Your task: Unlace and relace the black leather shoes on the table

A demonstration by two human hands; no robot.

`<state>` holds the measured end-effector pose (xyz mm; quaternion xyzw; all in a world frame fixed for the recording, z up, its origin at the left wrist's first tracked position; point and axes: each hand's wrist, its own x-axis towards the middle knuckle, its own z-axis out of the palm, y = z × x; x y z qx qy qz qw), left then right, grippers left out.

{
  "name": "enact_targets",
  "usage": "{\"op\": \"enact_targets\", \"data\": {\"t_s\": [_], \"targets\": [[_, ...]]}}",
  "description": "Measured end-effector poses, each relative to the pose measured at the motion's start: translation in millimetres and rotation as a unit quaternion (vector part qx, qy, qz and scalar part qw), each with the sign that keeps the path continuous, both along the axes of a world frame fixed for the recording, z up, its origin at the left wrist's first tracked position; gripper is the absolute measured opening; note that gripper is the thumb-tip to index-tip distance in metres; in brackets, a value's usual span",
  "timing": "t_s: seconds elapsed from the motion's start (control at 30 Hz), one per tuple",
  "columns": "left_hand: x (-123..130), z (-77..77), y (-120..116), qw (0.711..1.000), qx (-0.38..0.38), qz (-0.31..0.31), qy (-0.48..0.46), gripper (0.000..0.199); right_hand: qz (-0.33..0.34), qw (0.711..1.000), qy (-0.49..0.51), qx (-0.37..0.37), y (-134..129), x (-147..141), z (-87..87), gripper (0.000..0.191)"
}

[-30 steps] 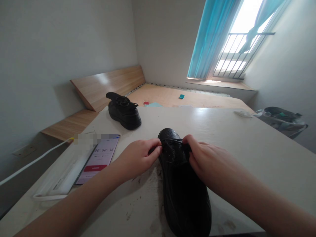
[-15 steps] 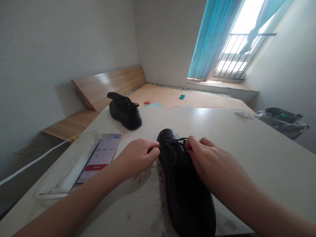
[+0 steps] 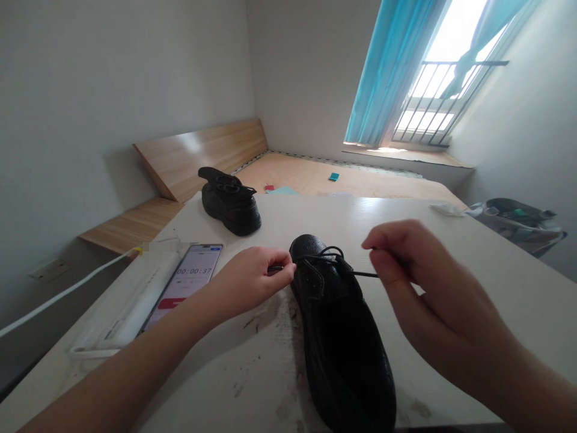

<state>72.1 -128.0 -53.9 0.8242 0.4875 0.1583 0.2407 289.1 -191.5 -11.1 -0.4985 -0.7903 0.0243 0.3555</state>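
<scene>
A black leather shoe (image 3: 336, 294) lies on the table, its toe pointing away from me and its opening facing me. My left hand (image 3: 256, 273) is closed at the shoe's left side near the toe, with a bit of dark lace showing between its curled fingers. To the right of the shoe, my right hand (image 3: 428, 282) is pinched on the black shoelace (image 3: 364, 274). That lace runs taut from the shoe's eyelets to the right fingers. A loose loop of lace stands up over the tongue.
The matching black shoe (image 3: 232, 204) stands at the white table's (image 3: 451, 252) far left corner. A phone (image 3: 193, 276) with a running timer lies beside a white power strip (image 3: 130, 307) on the left. A bin (image 3: 518, 219) stands past the right edge; a bed (image 3: 297, 168) lies behind.
My right hand has moved right, away from the shoe, drawing the lace out straight. My left hand has stayed at the shoe's left side.
</scene>
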Motion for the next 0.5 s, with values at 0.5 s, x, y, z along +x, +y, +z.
{"op": "enact_targets", "data": {"t_s": [0.5], "targets": [[0,-1.8,0,0.999,0.015,-0.05,0.013,0.032,-0.005,0.978,-0.194,-0.076,26,-14,-29.6,0.024]]}}
